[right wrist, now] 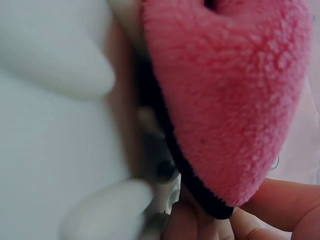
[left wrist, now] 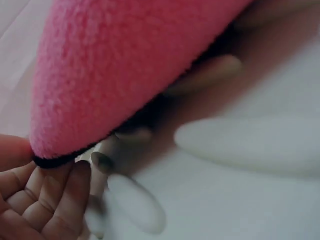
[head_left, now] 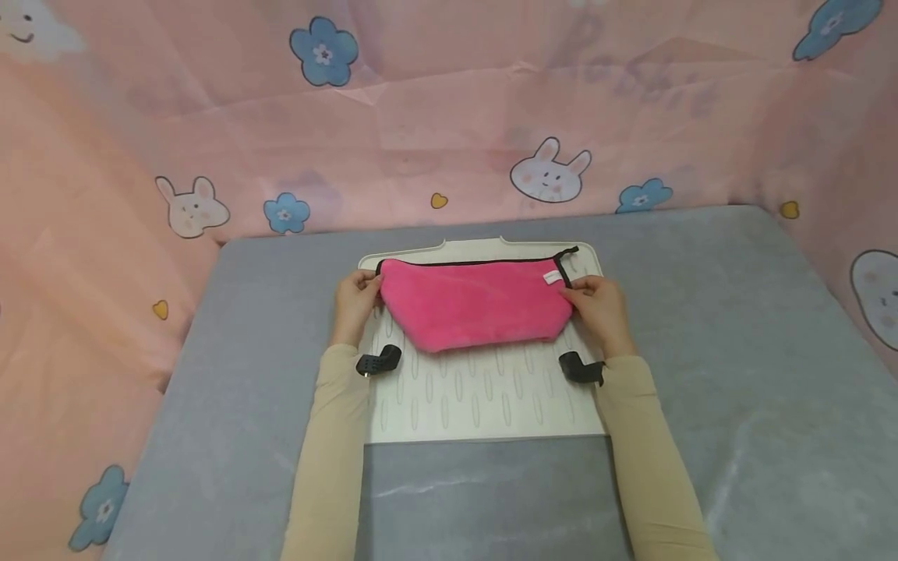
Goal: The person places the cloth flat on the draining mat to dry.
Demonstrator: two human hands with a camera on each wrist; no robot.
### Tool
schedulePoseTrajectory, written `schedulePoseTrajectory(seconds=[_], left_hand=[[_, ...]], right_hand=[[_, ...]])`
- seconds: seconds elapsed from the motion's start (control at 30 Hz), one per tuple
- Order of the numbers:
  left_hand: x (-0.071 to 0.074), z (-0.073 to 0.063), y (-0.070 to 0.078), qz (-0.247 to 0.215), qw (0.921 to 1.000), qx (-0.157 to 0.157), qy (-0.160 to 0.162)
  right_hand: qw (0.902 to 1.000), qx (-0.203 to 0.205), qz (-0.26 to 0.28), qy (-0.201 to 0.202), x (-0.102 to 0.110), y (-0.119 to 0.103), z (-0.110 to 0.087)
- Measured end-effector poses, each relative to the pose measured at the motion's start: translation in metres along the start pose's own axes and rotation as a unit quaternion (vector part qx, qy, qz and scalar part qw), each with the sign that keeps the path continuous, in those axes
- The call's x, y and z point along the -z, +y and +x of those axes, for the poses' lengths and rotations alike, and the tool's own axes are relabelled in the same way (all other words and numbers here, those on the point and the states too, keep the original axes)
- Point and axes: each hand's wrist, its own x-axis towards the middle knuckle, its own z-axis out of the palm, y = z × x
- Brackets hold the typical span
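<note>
A pink fluffy cloth with black edging, folded into a wide band, is stretched between my two hands over a cream ridged board. My left hand pinches its left end between thumb and fingers. At the opposite end, my right hand pinches the edge just below a white tag. A black hanging loop sticks out at the cloth's upper right corner. Both wrist views show the cloth's black-trimmed edge, close to the board's raised ribs. The board's middle is hidden behind the cloth.
The board lies on a grey covered table. Behind and at the sides hangs a pink curtain printed with rabbits and flowers. A black wrist camera sits at the left wrist, another black camera at the right.
</note>
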Motion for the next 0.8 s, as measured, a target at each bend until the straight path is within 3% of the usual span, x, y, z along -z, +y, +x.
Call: schedulePoseTrajectory(seconds=[0.13, 0.33, 0.6, 0.8], left_hand=[[0.003, -0.009, 0.004, 0.054, 0.9980, 0.003, -0.033], [0.008, -0.038, 0.005, 0.106, 0.9922, 0.002, -0.066], [0.007, -0.050, -0.010, 0.062, 0.9974, 0.005, -0.036], [0.005, -0.052, -0.011, 0.010, 0.9994, -0.009, -0.031]], right_hand=[[0.9999, -0.008, -0.004, -0.011, 0.001, 0.001, -0.002], [0.9978, -0.027, -0.009, -0.059, 0.007, 0.002, -0.008], [0.9865, -0.035, 0.036, -0.156, 0.017, 0.005, -0.019], [0.9800, -0.005, 0.052, -0.192, 0.023, 0.012, -0.019]])
